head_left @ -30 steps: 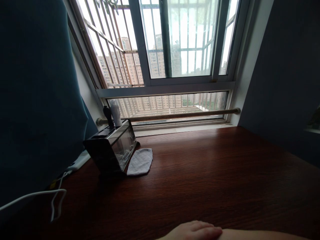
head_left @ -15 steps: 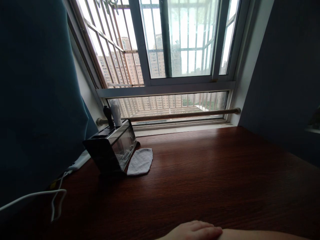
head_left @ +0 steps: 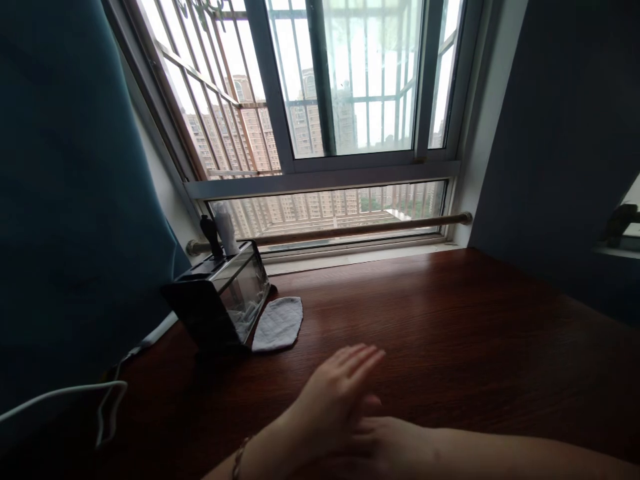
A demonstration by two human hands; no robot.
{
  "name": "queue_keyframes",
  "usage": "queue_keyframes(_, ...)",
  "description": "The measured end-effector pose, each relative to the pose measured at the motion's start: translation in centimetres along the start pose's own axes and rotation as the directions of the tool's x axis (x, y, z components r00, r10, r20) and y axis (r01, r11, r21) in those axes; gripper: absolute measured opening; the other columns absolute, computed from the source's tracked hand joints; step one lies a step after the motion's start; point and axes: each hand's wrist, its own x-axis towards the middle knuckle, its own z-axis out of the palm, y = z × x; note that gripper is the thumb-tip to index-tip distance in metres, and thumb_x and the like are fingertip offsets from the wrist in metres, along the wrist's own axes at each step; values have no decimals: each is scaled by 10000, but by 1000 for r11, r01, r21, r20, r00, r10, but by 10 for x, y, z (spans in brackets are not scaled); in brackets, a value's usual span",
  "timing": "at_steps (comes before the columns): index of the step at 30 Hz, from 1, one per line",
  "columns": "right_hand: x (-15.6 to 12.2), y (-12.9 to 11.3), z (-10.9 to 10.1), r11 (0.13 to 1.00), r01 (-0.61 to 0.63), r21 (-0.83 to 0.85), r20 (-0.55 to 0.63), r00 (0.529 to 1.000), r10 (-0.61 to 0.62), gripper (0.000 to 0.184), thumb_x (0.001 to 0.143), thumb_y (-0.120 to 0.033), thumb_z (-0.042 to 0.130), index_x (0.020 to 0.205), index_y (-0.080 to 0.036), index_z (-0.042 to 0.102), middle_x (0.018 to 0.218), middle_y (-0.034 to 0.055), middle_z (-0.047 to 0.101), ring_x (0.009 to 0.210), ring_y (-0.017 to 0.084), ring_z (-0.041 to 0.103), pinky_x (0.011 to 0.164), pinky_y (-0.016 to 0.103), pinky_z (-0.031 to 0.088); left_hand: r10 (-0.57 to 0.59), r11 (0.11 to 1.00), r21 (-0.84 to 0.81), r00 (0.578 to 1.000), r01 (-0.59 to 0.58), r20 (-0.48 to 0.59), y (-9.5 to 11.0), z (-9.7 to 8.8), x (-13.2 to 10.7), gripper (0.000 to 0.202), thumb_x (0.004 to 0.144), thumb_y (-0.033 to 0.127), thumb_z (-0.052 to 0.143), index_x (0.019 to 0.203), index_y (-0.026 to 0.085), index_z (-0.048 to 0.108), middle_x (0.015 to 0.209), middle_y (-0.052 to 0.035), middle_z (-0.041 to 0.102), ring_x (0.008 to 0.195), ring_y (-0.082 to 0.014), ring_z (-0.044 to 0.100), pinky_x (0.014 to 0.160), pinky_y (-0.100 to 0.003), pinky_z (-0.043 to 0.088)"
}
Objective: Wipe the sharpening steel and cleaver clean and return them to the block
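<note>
Above the wooden table, my left hand reaches up from the lower left, a bracelet on its wrist. Its fingers are stretched out towards the upper right, and nothing shows in them. My right hand comes in from the right, with its fingers hidden behind the left hand and blurred. The two hands overlap and seem to touch. Nearest to them lies a small white cloth, flat on the table. Against that cloth stands a black holder with clear sides, one dark handle and one pale handle sticking up from its top.
The dark red-brown tabletop runs back to a barred window. A horizontal rail crosses low before the glass. At left hang a blue curtain and a white cable. A dark wall stands at right.
My left hand has risen into view from the bottom edge, over the right one. My right hand and forearm show higher and further in. The view has shifted slightly.
</note>
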Motion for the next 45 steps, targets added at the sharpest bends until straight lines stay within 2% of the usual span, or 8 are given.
queue_keyframes(4,9,14,-28,1000,6,14,-66,998,-5,607,923,-394,526,1416,-75,370,1441,132,366,1355,248,290,1148,328,206,-555,721,460,829,519,-66,-54,-20,-5,455,858,-9,292,1261,12,504,1322,-221,497,1261,-310,445,1034,-440,374)
queue_keyframes(8,26,33,-53,995,-98,17,-199,975,100,607,866,-392,599,1357,-65,457,1403,151,416,1306,257,373,1112,349,292,-763,558,510,647,655,3,-92,-17,-20,438,852,-19,227,954,7,652,962,-236,639,922,-350,630,741,-432,495)
queue_keyframes(15,41,56,-56,970,-184,157,-390,891,232,497,847,-324,644,1262,-68,549,1271,162,545,1192,239,502,1031,348,405,-667,660,432,744,615,-39,-101,1,-20,405,839,-19,231,952,25,617,945,-219,624,897,-341,624,722,-421,480)
queue_keyframes(23,27,74,-24,948,-317,-23,-326,899,293,790,647,-338,792,1305,-27,482,1324,217,478,1248,316,432,1067,407,359,-225,963,165,973,215,48,-26,12,1,218,862,136,490,1038,163,614,1031,-58,652,944,-196,614,844,-281,476)
queue_keyframes(28,7,56,-22,904,-417,-97,-202,897,393,243,866,-193,521,1074,-151,638,1035,101,660,962,246,623,874,333,489,12,993,115,966,19,-258,-21,-17,-3,186,940,277,472,990,183,625,940,-39,672,841,-186,624,772,-308,498)
queue_keyframes(31,-15,44,-29,860,-483,-165,-191,871,452,248,881,-151,463,1064,-171,629,947,87,671,872,236,641,781,309,494,-69,925,262,797,276,-599,-52,-57,-13,256,942,275,474,1161,163,548,1241,-108,567,1183,-233,508,1020,-379,406)
queue_keyframes(38,-72,26,-38,818,-547,-179,-200,834,514,288,836,-66,407,1001,-169,619,879,87,660,827,223,634,735,299,483,-388,452,-89,106,887,-916,-163,-99,-70,1071,757,547,668,1434,-25,68,1475,-327,123,1362,-484,111,1074,-653,136)
queue_keyframes(45,-95,18,-33,772,-602,-203,-197,798,570,532,726,-102,497,1248,-160,576,1197,98,606,1096,285,566,964,385,451,-697,332,-455,-110,826,-708,-196,-92,-90,1402,500,489,862,1454,25,-55,1438,-350,201,1304,-512,270,1064,-578,316)
